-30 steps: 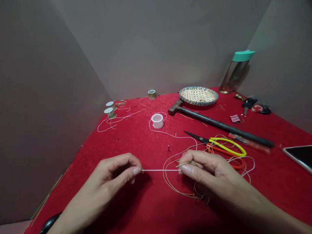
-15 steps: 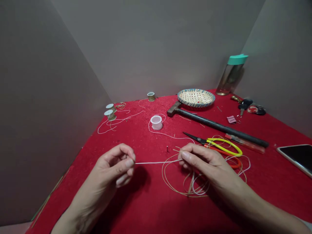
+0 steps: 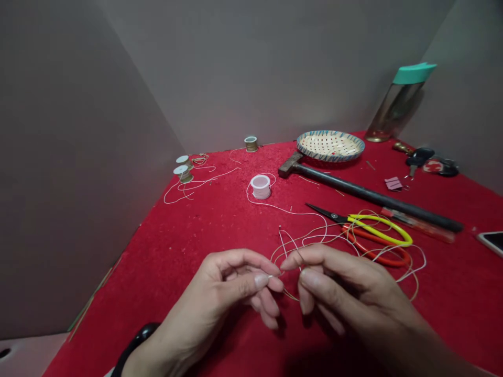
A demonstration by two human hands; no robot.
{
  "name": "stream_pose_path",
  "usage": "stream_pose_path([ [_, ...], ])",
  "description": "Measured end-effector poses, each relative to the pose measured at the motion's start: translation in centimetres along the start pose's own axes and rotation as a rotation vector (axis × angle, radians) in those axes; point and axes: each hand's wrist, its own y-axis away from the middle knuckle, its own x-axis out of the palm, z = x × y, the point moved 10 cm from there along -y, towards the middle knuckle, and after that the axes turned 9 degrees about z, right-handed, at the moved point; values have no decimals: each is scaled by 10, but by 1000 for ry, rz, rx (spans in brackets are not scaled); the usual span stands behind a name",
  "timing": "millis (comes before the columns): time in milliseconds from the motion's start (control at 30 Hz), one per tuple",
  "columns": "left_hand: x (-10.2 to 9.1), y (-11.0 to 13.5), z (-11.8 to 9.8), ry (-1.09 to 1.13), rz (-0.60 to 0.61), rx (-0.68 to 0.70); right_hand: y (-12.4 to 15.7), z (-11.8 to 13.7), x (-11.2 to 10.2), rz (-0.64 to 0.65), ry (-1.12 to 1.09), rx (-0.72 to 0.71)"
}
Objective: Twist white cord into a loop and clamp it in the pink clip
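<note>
My left hand point(image 3: 239, 283) pinches the short end of a white cord point(image 3: 284, 250) between thumb and forefinger. Beside it, my right hand point(image 3: 346, 285) is closed on the same cord with thumb and fingers. From the hands the cord runs up to a small nail point(image 3: 280, 228) standing in the red surface and bends around it. Loose loops of white cord and tan cord point(image 3: 416, 285) lie around and beneath the right hand. Farther back stands a spool of white cord point(image 3: 261, 188), its strand trailing toward the loops.
Scissors point(image 3: 396, 233) lie right of my hands, touching the loops. Behind them are a hammer point(image 3: 369, 197), a woven basket point(image 3: 330, 158) and a bottle point(image 3: 396, 107). Keys point(image 3: 414, 163), a pink binder clip point(image 3: 393, 184) and a phone point(image 3: 489, 242) lie right. Tan spools point(image 3: 184, 174) stand left.
My hands have come close together; the cord stretched straight between them is now bent around the nail. The left hand moved right and the whole view shifted slightly.
</note>
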Motion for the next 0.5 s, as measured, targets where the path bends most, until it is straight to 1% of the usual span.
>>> stream_pose_path([
  [100, 2, 1, 0, 1, -3, 11, -3, 0, 11, 59, -34, 70],
  [200, 3, 1, 1, -35, -18, 12, -6, 1, 18, 97, -95, 105],
  [367, 3, 2, 1, -69, -27, 17, -5, -7, 19, 61, -180, 140],
  [500, 5, 3, 5, -47, 0, -5, -5, -15, 18, 46, -197, 160],
])
